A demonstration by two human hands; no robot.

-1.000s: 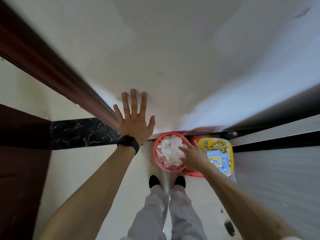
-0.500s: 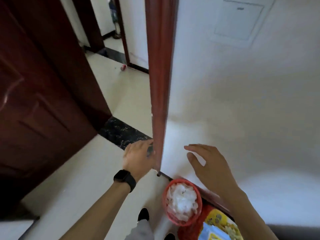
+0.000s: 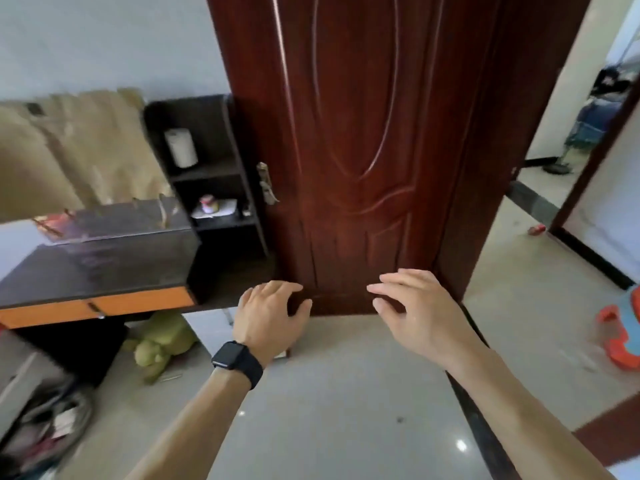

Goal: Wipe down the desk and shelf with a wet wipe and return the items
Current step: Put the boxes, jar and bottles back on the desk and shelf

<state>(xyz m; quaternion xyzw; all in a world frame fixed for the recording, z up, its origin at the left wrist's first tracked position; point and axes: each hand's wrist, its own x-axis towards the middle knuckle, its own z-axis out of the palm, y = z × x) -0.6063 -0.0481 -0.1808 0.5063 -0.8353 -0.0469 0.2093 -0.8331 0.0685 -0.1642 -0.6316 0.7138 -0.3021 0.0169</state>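
Observation:
A dark desk (image 3: 93,271) with an orange drawer front stands at the left. Behind it rises a dark shelf unit (image 3: 207,171) holding a white roll (image 3: 181,147) on an upper level and a small jar on papers (image 3: 210,204) lower down. My left hand (image 3: 270,317), a black watch on its wrist, hangs in mid-air with fingers loosely apart and nothing in it. My right hand (image 3: 412,310) is also empty, fingers spread. Both hands are in front of the door's lower part, well right of the desk. No wet wipe is in sight.
A dark red door (image 3: 374,140) stands open straight ahead, its handle (image 3: 266,183) near the shelf. A green plush toy (image 3: 159,344) lies on the floor under the desk. Shoes (image 3: 45,427) sit bottom left. An orange plastic object (image 3: 620,337) is at the right edge.
The view has swung up and left from the bin and wall to the door and desk. My left hand has left the door edge; both hands now float free and empty.

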